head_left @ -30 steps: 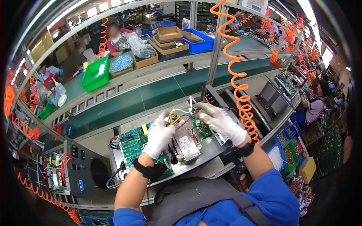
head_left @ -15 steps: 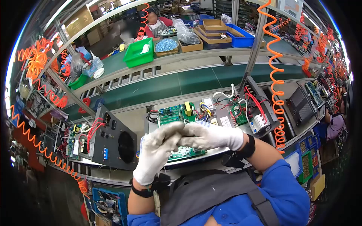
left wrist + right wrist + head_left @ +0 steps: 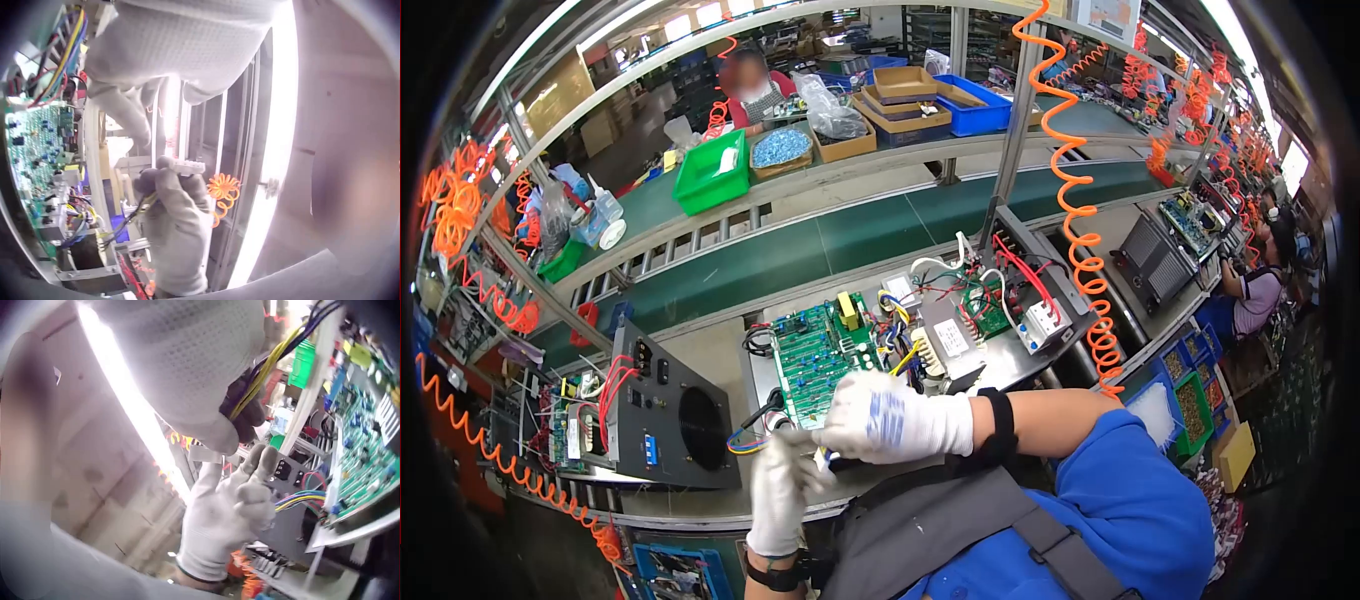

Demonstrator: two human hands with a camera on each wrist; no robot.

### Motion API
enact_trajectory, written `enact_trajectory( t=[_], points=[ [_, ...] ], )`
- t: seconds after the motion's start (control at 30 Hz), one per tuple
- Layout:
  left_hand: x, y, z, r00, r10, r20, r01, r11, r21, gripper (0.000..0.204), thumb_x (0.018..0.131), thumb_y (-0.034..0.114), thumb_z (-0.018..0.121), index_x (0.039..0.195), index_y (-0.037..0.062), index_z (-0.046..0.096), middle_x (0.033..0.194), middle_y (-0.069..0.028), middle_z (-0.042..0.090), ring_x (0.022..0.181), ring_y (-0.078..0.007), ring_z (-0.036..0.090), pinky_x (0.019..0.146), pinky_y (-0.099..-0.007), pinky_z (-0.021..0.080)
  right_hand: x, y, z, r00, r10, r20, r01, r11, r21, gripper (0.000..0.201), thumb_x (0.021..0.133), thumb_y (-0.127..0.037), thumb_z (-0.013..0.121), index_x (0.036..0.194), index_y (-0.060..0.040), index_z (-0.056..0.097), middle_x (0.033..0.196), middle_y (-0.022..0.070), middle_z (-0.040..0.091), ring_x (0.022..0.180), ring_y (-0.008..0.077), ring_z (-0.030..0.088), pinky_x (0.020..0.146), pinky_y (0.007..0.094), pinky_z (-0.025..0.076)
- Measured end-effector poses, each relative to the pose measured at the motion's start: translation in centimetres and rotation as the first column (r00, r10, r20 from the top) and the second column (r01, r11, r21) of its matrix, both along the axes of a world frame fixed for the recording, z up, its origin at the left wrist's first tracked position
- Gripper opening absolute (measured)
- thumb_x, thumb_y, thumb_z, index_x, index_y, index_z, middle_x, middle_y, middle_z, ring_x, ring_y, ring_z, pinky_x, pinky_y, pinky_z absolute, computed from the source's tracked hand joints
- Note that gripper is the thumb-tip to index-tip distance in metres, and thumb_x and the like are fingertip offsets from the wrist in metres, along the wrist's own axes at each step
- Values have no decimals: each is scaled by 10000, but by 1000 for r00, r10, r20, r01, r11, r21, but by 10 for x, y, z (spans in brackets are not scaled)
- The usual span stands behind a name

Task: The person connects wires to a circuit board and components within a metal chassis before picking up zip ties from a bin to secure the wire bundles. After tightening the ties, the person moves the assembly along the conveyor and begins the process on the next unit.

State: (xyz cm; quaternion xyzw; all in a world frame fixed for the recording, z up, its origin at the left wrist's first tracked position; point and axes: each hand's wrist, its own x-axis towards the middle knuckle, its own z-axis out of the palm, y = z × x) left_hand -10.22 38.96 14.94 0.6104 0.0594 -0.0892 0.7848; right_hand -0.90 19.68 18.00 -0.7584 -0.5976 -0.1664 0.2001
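A worker in white knit gloves handles a bundle of yellow and blue wires [image 3: 265, 369] at the near edge of an assembly bench. The right hand [image 3: 887, 417] pinches a small white connector [image 3: 187, 165] at the end of the bundle, fingers curled around it; the left hand [image 3: 780, 490] sits just beside it, nearer and to the left, fingers loosely spread and gripping nothing. Just beyond the hands lies an open metal chassis [image 3: 1055, 355] holding a green circuit board [image 3: 815, 355], a boxy transformer [image 3: 950, 345] and tangled red, white and yellow leads. To its left stands a dark grey panel [image 3: 670, 420] with a round fan grille. A coiled orange air hose [image 3: 1080, 230] hangs at right; a green conveyor belt [image 3: 800, 250] runs across the far side.
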Motion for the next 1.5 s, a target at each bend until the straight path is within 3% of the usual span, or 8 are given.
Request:
enact_trajectory(
  t=[0.37, 0.53, 0.73, 0.9, 1.1, 1.3, 1.4, 1.5],
  points=[
    [0, -9, 13, 953, -192, -236, 227, 965, 128, 186, 906, 249, 670, 877, 66, 657, 717, -40, 673, 593, -102, 629, 527, -213, 467, -3, -11, 12, 985, -57, -165, -8, 930, -368, 215, 765, -251, 665, 863, -75, 591, 718, 103, 607, 732, 298, 628, 704, 412, 472],
    [7, 13, 5, 470, -646, 601, -592, 274, 758, 163, 764, 134, 690, 912, 101, 629, 579, -18, 502, 492, -194, 532, 425, -356, 412, 48, -2, 0, 403, -58, -913, -473, 841, -262, 412, 970, -390, 520, 1013, 4, 631, 791, 83, 649, 719, 158, 597, 665, 335, 482],
    [0, -12, -23, 796, 352, 492, -429, 902, 50, 378, 944, 339, 603, 1132, 11, 606, 918, -68, 677, 647, -159, 641, 540, -265, 487, 22, 3, 7, 839, 70, -540, -133, 988, -78, 158, 771, -135, 688, 887, -35, 647, 722, 94, 612, 717, 227, 620, 699, 388, 489],
    [1, -15, -25, 910, -402, -101, 327, 846, -421, 596, 979, 594, 395, 1030, 33, 591, 773, -66, 650, 541, -76, 583, 491, -184, 444, 11, 2, 5, 960, 215, 178, -186, 968, -167, 146, 676, -189, 671, 813, -143, 654, 715, -13, 619, 707, 171, 620, 886, 425, 493],
    [15, 1, -30, 910, -273, 313, 149, 918, 366, 339, 949, 381, 579, 842, 60, 560, 716, -76, 625, 563, -154, 622, 495, -271, 470, 28, 11, 38, 805, -3, -593, -304, 857, -417, 325, 822, -260, 724, 1073, -61, 669, 938, 75, 688, 882, 187, 652, 901, 365, 483],
    [26, 21, 7, 599, -658, 457, -381, 267, 885, 217, 842, 262, 637, 751, 81, 559, 658, -87, 592, 600, -291, 621, 520, -412, 488, 82, 24, 14, 138, -383, -914, -593, 707, -385, 380, 987, -320, 556, 1180, 0, 622, 992, 40, 679, 874, 124, 624, 818, 275, 496],
    [19, 19, -10, 461, -401, 792, -577, 542, 611, 308, 841, 197, 681, 1100, 58, 589, 778, -73, 634, 706, -234, 667, 563, -349, 511, 70, 17, 20, 236, -467, -852, -445, 728, -522, 250, 934, -228, 648, 1026, 3, 671, 862, -14, 669, 777, 66, 600, 709, 238, 494],
    [15, -6, -48, 946, 155, 284, -168, 985, 25, 401, 914, 277, 633, 1224, 48, 525, 803, 0, 585, 697, -110, 627, 556, -255, 492, 43, 12, 31, 702, 1, -712, -271, 925, -266, 203, 837, -197, 720, 950, -32, 682, 729, 9, 664, 657, 128, 617, 630, 288, 481]
  ],
)
